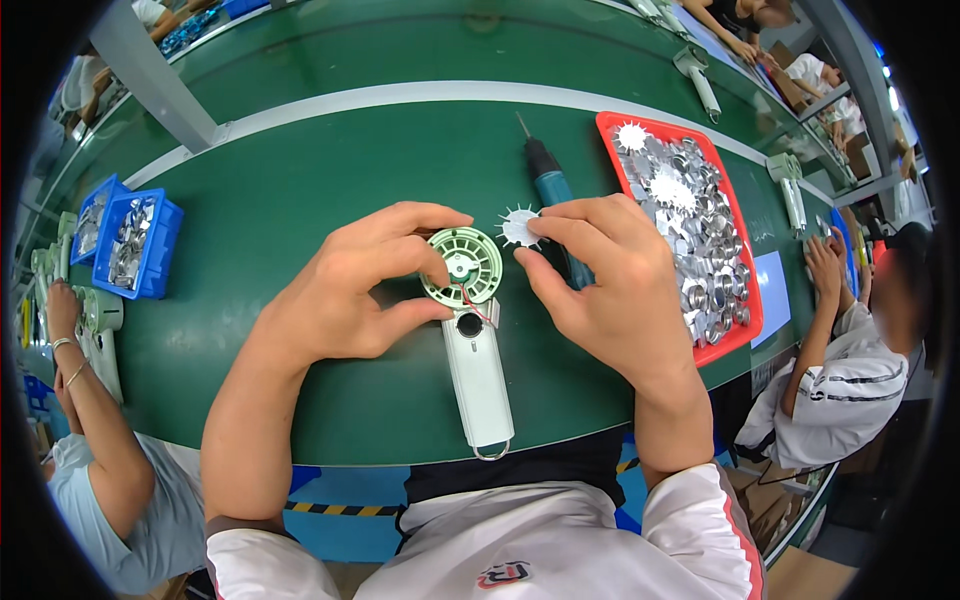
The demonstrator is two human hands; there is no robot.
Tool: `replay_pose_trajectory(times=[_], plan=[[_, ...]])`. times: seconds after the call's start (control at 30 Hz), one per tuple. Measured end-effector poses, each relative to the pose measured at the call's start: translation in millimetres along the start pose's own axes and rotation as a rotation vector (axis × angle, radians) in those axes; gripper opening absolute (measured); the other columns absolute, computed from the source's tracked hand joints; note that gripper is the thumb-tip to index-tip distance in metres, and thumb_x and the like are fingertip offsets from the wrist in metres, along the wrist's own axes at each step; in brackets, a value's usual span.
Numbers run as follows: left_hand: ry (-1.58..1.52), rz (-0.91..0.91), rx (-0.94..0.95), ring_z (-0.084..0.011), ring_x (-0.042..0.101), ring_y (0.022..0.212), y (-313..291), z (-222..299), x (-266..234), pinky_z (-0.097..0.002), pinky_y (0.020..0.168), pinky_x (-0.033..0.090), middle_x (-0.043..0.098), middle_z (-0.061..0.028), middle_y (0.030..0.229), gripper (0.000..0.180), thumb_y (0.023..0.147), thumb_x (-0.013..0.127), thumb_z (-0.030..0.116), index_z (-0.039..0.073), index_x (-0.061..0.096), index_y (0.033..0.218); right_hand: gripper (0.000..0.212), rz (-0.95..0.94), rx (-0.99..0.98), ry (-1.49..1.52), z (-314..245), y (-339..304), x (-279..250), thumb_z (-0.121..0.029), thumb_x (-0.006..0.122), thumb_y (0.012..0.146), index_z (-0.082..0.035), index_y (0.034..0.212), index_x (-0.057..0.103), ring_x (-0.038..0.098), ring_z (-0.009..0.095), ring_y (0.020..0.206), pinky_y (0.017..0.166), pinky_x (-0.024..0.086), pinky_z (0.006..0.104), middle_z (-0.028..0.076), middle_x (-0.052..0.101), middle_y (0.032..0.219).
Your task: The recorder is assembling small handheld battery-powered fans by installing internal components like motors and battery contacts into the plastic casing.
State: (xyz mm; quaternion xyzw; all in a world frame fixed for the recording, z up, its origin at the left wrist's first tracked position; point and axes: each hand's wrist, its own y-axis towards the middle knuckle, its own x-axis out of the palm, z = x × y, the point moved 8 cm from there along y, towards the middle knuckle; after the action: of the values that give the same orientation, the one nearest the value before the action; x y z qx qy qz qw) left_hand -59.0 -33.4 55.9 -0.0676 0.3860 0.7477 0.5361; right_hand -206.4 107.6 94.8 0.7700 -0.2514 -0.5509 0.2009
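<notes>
A handheld fan (478, 380) lies on the green bench before me, its white handle toward me and a wire loop at the end. Its round pale-green head (478, 248) is uncovered, showing a slotted ring, a central hub and thin red wires. My left hand (365, 280) grips the left side of this head between thumb and fingers. To the right of the head, my right hand (610, 270) pinches a shiny, spiky-edged metal disc (519, 227) between thumb and fingertips. The disc is apart from the fan, just beside its head.
A teal electric screwdriver (552, 185) lies beyond my right hand. The red tray (755, 300) at right holds many shiny metal pieces. Two blue bins (160, 245) with metal parts stand at left. Co-workers sit on both sides; more fans (100, 310) lie at left.
</notes>
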Motion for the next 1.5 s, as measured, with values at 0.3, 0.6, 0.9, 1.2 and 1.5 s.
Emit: replay_pose_trajectory(times=[0.3,0.6,0.9,1.2,1.5], plan=[[-0.008,-0.058,-0.043,-0.0398,0.074,0.124,-1,-1,4,-0.0476,0.101,0.064,0.068,-0.0271,0.145,0.029,0.079,0.091,-0.002,0.001,0.08,0.106,0.023,-0.093,0.045,-0.106,-1,-6,11,-0.009,0.094,0.08,-0.004,0.099,0.083,0.07,0.03,0.088,0.076,0.059,0.043,0.009,0.077,0.096],[0.028,-0.064,-0.034,-0.0401,0.075,0.122,1,2,4,-0.0486,0.099,0.065,0.067,-0.0271,0.144,0.031,0.08,0.09,-0.002,0.001,0.082,0.109,0.022,-0.245,0.056,-0.207,-3,-11,22,-0.015,0.096,0.08,-0.004,0.094,0.084,0.07,0.029,0.086,0.074,0.061,0.0431,0.008,0.075,0.092],[0.065,-0.083,-0.053,-0.0383,0.075,0.116,0,4,4,-0.0467,0.096,0.065,0.067,-0.0243,0.144,0.03,0.081,0.091,0.001,0.003,0.082,0.11,0.014,-0.402,0.067,-0.208,-4,-16,35,-0.014,0.091,0.085,-0.003,0.091,0.084,0.072,0.029,0.088,0.076,0.062,0.0434,0.01,0.075,0.09],[0.012,-0.059,-0.035,-0.0363,0.074,0.114,2,2,4,-0.0432,0.093,0.065,0.068,-0.0211,0.142,0.029,0.082,0.091,0.002,0.004,0.081,0.109,0.02,-0.199,-0.189,0.161,-23,15,4,-0.001,0.091,0.083,-0.004,0.1,0.083,0.071,0.03,0.082,0.07,0.058,0.042,0.009,0.074,0.091],[-0.028,-0.006,0.009,-0.0374,0.076,0.113,-3,-2,1,-0.0425,0.093,0.066,0.07,-0.0214,0.137,0.026,0.082,0.091,0.001,0.001,0.081,0.106,0.019,-0.502,-0.416,0.247,-29,40,31,-0.001,0.088,0.083,-0.005,0.101,0.085,0.072,0.03,0.081,0.07,0.059,0.0432,0.01,0.074,0.093]])
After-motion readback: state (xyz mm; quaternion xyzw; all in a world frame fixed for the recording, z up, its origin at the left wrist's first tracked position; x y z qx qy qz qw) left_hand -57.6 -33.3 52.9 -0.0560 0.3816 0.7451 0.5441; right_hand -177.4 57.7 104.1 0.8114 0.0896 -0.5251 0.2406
